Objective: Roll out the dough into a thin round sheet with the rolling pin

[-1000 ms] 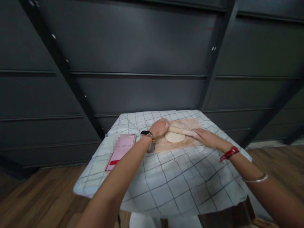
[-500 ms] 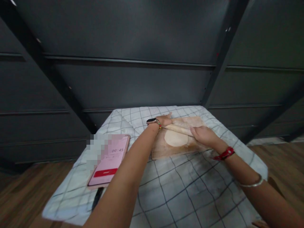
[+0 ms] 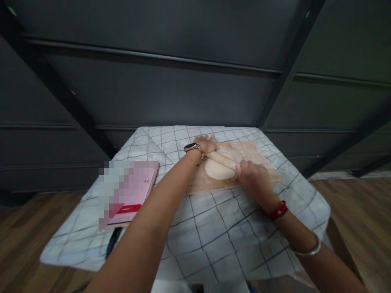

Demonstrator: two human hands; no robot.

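A pale wooden rolling pin (image 3: 223, 159) lies at a slant over the far edge of a flat, round piece of dough (image 3: 219, 169). My left hand (image 3: 207, 143) rests its palm on the pin's far left end, fingers spread out past it. Around the pin's near right end, my right hand (image 3: 253, 178) is closed. Beneath the dough is a thin brown board or mat (image 3: 250, 149), floured on its far part. Part of the dough's right edge is hidden by my right hand.
A white checked cloth (image 3: 210, 228) covers the table. To the left of my left arm lies a pink-screened phone (image 3: 134, 191), partly pixelated, with a black object (image 3: 113, 243) just below it. Dark metal panels (image 3: 171, 93) stand behind the table.
The view has shifted slightly. The right end of the rolling pin has come nearer with my right hand, so the pin slants more. My left fingers now show more spread.
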